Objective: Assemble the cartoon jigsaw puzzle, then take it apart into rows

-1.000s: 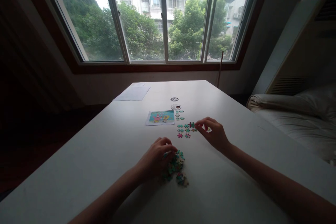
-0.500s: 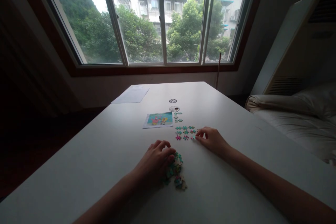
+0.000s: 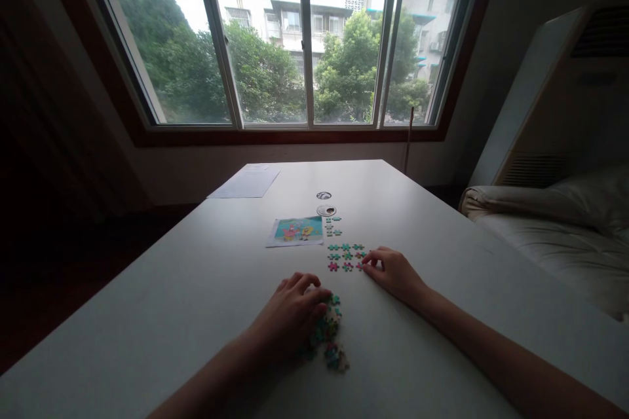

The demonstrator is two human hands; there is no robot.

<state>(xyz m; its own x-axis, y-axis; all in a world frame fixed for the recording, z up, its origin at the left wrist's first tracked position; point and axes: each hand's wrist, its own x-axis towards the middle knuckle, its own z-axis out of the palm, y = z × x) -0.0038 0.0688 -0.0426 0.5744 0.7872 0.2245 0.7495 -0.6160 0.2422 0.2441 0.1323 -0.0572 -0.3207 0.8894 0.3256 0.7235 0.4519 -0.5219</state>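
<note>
My right hand point(image 3: 393, 272) pinches a small jigsaw puzzle piece point(image 3: 360, 267) between thumb and forefinger, low at the table surface. That piece is at the right end of the nearest row of laid-out puzzle pieces point(image 3: 346, 255), which lie face up and apart in a small grid. My left hand point(image 3: 295, 308) rests at the left side of a heap of loose puzzle pieces point(image 3: 331, 324). Its fingers are loosely bent and apart, with thumb and forefinger over the heap's edge; no held piece shows. Beyond lies a picture sheet point(image 3: 299, 232) with cartoon figures on a teal background.
More puzzle pieces point(image 3: 330, 227) lie right of the picture sheet. Two round items point(image 3: 325, 211) sit farther back on the white table point(image 3: 196, 288). White paper point(image 3: 248, 182) lies at the far left corner. A sofa point(image 3: 535, 219) stands to the right, a window point(image 3: 304, 78) ahead.
My right hand has shifted the pinched puzzle piece slightly left, nearer the piece beside it in the row. My left hand stays at the heap. The whole view has shifted a little downward.
</note>
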